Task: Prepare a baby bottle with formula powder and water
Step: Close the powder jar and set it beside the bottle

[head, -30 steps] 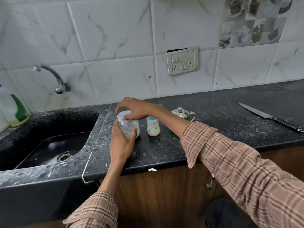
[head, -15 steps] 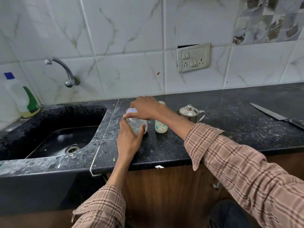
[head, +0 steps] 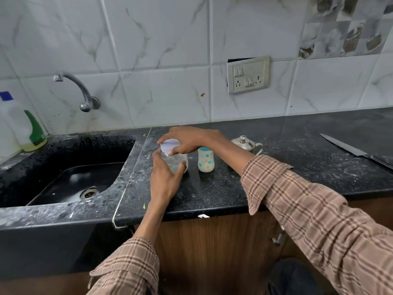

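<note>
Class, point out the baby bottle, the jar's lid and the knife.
baby bottle (head: 205,161), head view, on its printed body.
jar's lid (head: 170,145), head view, on the white top.
knife (head: 344,146), head view, on the blade.

Wall: I'm looking at white marble-look tiles (head: 161,39) with grey veins, and a patch of patterned tiles (head: 344,28) top right.
Switch plate: a socket panel (head: 247,75) sits crooked on the wall, dark gap behind it.
Tap: a curved metal tap (head: 76,90) comes out of the wall over the sink.
Sink: black speckled basin (head: 70,177), drain (head: 89,192) showing.
Tabletop: dark speckled stone (head: 287,167), dusted white.
Cabinet: I see brown wood fronts (head: 212,241) below.
</note>
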